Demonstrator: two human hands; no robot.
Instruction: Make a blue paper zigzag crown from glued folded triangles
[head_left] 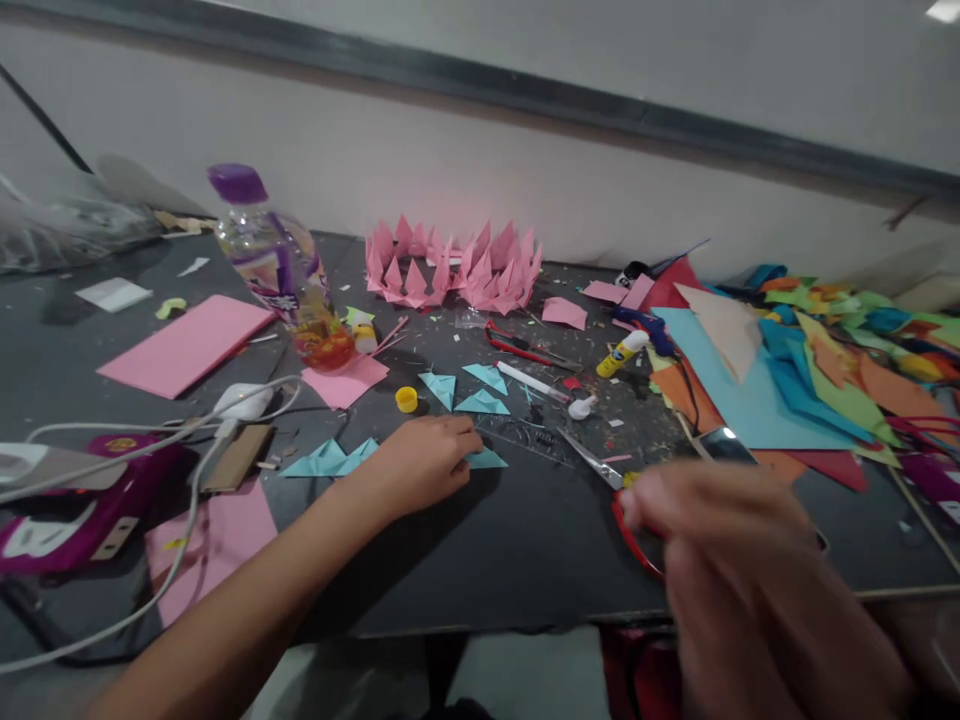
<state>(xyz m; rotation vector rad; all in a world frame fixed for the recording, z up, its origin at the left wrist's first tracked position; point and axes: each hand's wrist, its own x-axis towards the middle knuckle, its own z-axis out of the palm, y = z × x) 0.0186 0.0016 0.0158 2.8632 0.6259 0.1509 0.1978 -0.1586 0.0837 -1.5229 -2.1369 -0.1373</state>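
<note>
My left hand (429, 462) rests on the dark table with its fingers curled down on a light-blue folded paper piece (489, 460). Part of that piece is hidden under the fingers. More blue folded pieces lie close by: a joined pair (326, 458) left of the wrist and several beyond the fingers, such as one triangle (484, 402). In the right foreground my right hand (735, 560) is raised and smeared by motion, so its grip is unclear. Behind it lie red-handled scissors (600, 465), partly covered, with the blades pointing toward the blue pieces.
Pink folded-paper rings (454, 265) stand by the wall. A purple-capped bottle (281, 270) stands at left, near pink paper (187, 345) and white cables (199, 490). A yellow cap (406, 400), a pen (532, 382) and a glue stick (622, 353) lie mid-table. Coloured paper (750, 400) covers the right.
</note>
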